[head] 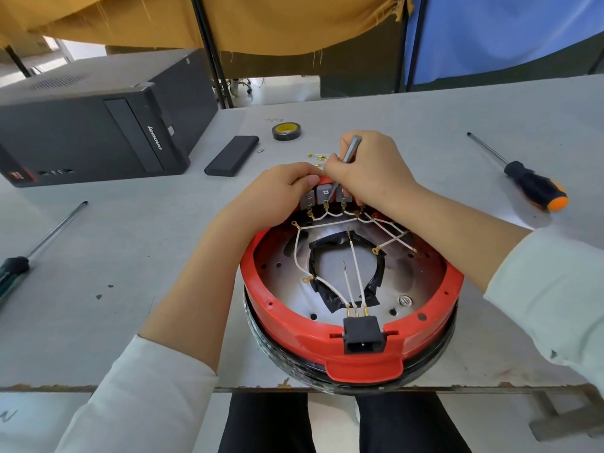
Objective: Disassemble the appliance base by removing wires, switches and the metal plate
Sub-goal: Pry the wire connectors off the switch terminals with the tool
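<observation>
At frame centre, our right hand [369, 168] pinched a grey tool [347, 152] slanting down-left into the switches [322, 196], while our left hand [277, 194] gripped the red base [327, 341] rim.

The appliance base [349, 305] sits on the worktop [425, 132] at its near edge, just right of centre. Inside it lies the metal plate [415, 273], with wires [354, 266] running across the plate from the power socket [362, 335] on the near rim to the switches [323, 196] at the far rim. The left hand [277, 194] grips the far rim at the switches; the right hand [369, 171], just beside it, holds a small tool [346, 152] down onto them. Behind the hands lie loose terminals [318, 156], then a tape roll [286, 131]. A flat case [232, 155] lies left of the roll, a computer tower [94, 125] further left. One screwdriver [523, 178] lies far right, another screwdriver [36, 246] far left.
</observation>
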